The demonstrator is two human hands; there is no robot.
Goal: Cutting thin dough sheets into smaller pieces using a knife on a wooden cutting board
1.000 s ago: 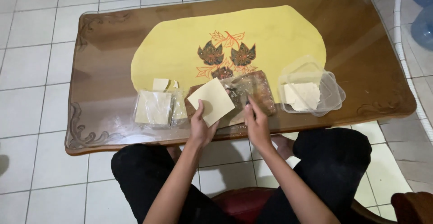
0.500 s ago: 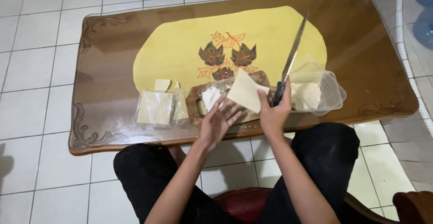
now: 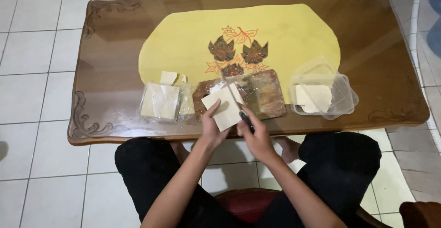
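At lower centre, the left hand (image 3: pixel 212 128) pinches a pale sheet (image 3: pixel 224 107) over the board (image 3: pixel 266 95); the right hand (image 3: pixel 255 136) grips a knife (image 3: pixel 235 100) across it. A slip could nick the fingers.

A home living room is shown. A low wooden coffee table (image 3: pixel 115 35) with carved corners and a glass top is set on a white tiled floor (image 3: pixel 32 49). A yellow mat (image 3: pixel 183 39) printed with leaves is laid on it. A red seat (image 3: pixel 243 202) is drawn up at the near edge.
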